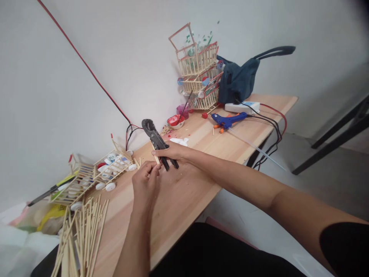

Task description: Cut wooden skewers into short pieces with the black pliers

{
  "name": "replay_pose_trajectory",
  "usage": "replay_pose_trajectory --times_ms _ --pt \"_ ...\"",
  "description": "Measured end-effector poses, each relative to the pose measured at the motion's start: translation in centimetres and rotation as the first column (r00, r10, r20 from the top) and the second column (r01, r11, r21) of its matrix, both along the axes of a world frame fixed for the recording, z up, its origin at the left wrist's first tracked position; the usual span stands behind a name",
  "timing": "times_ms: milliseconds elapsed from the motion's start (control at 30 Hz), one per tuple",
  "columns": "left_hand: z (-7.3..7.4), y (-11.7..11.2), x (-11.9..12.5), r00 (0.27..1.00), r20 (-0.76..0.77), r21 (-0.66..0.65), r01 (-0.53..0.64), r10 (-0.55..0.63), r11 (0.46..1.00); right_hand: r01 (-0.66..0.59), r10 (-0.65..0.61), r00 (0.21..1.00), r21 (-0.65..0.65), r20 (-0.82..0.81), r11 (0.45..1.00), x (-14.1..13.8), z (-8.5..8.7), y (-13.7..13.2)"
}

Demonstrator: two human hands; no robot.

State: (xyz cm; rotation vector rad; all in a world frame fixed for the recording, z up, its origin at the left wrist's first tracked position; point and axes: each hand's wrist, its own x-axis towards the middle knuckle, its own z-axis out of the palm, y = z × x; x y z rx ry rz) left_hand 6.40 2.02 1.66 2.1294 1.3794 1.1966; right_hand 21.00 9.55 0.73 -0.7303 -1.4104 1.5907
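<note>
My left hand [145, 175] is closed, its fingertips pinching a short thin wooden stick [157, 158] over the table. My right hand [173, 151] is wrapped round a pair of dark grey pliers [155, 137] with black handles. The pliers' head points up and away toward the wall, and the handles hang below the hand. Beside the pliers, the stick's upper end lies by my right thumb; whether the thumb presses on it I cannot tell. A white crumpled tissue [179, 142] lies just behind my right hand.
Many long wooden sticks [89, 231] lie at the near left. Behind them stand small stick-built carts [115, 169] with white cap wheels. Stacked stick baskets [196, 65], a red paint bowl [175, 121], a blue glue gun [229, 120], a power strip [242, 107] and a dark bag [239, 80] occupy the far end.
</note>
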Motion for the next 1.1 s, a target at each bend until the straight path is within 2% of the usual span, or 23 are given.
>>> replay_pose_trajectory --times_ms 133,233,300,367,467,533,600,800,900,967,1100 --pt "0.0 -0.2 0.3 1.000 -0.008 0.026 -0.008 0.008 1.000 -0.026 0.027 0.998 0.004 -0.048 1.000 0.0 -0.3 0.2" --pt "-0.1 -0.2 0.5 1.000 0.017 0.017 -0.025 0.025 1.000 0.003 -0.002 0.999 0.026 -0.041 1.000 -0.1 -0.5 0.3" --pt "-0.2 0.1 0.4 0.998 0.051 -0.029 -0.034 0.035 0.999 0.038 -0.038 0.999 0.035 -0.002 0.999 -0.1 -0.6 0.3" --pt "-0.3 0.4 0.1 0.993 0.118 -0.131 -0.008 0.023 0.991 0.054 -0.056 0.997 0.045 0.047 0.998 0.0 -0.5 0.2" --pt "-0.7 0.9 -0.5 0.939 0.344 -0.300 0.118 -0.008 0.947 0.064 -0.070 0.994 0.069 0.084 0.996 0.2 -0.4 0.1" --pt "-0.9 1.2 -0.8 0.865 0.502 -0.352 0.202 0.002 0.914 0.071 -0.081 0.991 0.093 0.102 0.993 0.2 -0.3 0.0" --pt "-1.0 1.2 -1.0 0.813 0.582 -0.396 0.249 0.032 0.884 0.073 -0.087 0.987 0.109 0.132 0.991 0.2 -0.3 0.1" --pt "-0.5 0.8 -0.9 0.785 0.602 -0.572 0.298 0.144 0.764 0.030 -0.085 0.965 0.220 0.247 0.975 -0.3 -0.4 0.1" --pt "-0.3 0.6 -1.1 0.802 0.581 -0.607 0.315 0.138 0.730 0.056 -0.113 0.963 0.228 0.244 0.972 -0.4 -0.6 0.2" --pt "-0.3 0.7 -1.2 0.838 0.535 -0.599 0.288 0.106 0.747 0.077 -0.115 0.974 0.194 0.197 0.978 -0.4 -0.7 0.2" --pt "-0.5 0.8 -1.1 0.909 0.414 -0.510 0.188 0.049 0.839 0.016 -0.029 0.993 0.117 0.112 0.993 -0.3 -1.0 0.4"
